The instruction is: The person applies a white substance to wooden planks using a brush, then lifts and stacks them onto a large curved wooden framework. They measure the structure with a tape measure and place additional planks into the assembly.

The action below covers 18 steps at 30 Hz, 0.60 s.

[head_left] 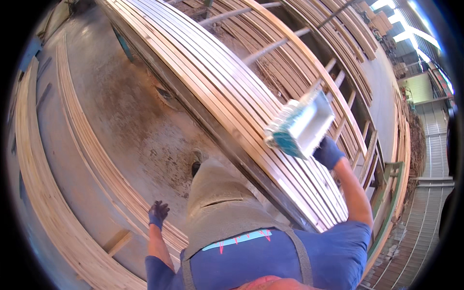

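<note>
My right hand (pixel 328 152), in a dark blue glove, grips a teal and white box-shaped thing (pixel 302 123) with a hollow, pale inside and a ridged, whitish far side. Its exact kind does not show, and motion slightly blurs it. It is over a long row of pale wooden boards (pixel 227 92) lying side by side on a rack; whether it touches them I cannot tell. My left hand (pixel 158 214), also gloved, hangs at my left side with its fingers apart and nothing in them. Below that hand, thin wooden strips (pixel 96 150) lie along the floor.
A dark rack edge (pixel 203 123) runs alongside my legs. Wider planks (pixel 43 183) lie at the far left. Beyond the boards stand wooden rails with crossbars (pixel 309 53) and further timber stacks (pixel 333 24). A green frame (pixel 389 208) is at the right, near a corrugated wall (pixel 432 159).
</note>
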Available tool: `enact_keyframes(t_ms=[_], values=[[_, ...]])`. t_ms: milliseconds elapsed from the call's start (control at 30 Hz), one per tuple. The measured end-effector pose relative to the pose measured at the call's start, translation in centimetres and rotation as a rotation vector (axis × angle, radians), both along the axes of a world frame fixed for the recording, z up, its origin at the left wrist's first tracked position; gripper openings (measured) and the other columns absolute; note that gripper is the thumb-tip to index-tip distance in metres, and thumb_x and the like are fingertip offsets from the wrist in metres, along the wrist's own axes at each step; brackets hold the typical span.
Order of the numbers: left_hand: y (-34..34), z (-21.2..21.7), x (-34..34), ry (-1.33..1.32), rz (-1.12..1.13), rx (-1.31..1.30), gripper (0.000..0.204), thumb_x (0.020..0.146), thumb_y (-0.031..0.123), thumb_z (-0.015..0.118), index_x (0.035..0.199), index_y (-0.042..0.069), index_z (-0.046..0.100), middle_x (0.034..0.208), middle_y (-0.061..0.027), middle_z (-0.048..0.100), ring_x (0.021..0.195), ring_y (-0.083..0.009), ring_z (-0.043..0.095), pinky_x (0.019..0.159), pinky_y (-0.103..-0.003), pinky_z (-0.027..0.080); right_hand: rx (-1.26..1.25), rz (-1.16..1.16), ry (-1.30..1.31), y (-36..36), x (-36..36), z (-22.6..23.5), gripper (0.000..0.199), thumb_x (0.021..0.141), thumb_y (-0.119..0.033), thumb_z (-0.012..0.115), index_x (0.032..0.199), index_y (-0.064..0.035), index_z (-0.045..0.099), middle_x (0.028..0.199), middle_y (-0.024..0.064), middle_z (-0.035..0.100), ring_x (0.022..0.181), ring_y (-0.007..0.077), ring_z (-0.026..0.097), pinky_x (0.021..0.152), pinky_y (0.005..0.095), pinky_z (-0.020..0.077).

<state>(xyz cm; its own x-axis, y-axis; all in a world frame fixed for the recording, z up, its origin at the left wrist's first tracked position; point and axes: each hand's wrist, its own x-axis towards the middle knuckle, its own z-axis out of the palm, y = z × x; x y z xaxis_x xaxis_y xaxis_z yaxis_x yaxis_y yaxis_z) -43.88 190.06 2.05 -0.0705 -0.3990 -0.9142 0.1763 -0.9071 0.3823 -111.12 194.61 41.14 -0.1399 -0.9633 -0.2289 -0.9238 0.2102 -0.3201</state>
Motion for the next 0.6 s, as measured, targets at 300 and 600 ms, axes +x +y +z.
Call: enact_keyframes(t_ms=[300,600], values=[[25.5,-5.0,-4.2,0.126,-0.337,0.275,0.046,0.095,0.039,0.053,0.129,0.008,0.051,0.116,-0.0281,0.061,0.091,-0.0418,0.063,0.072,-0.049,0.050,-0.135,0.113,0.159,8.1,-2.3,1.1,0.025,0.092,-0.022,0.057,0.107,-0.0029,0.066,0.096,0.0197,0.069,0.090,0.0341,0.067,0.087,0.0424,0.0523],[38.9,1.9,-13.7,-0.036,-0.165,-0.138,0.056,0.096,0.052,0.048,0.134,0.011,0.052,0.118,-0.0158,0.064,0.097,-0.0284,0.063,0.080,-0.036,0.048,-0.064,0.028,0.088,27.6,-7.3,-0.9,0.028,0.091,-0.023,0.055,0.115,-0.0141,0.066,0.109,0.0182,0.067,0.095,0.0356,0.066,0.087,0.0439,0.0520]])
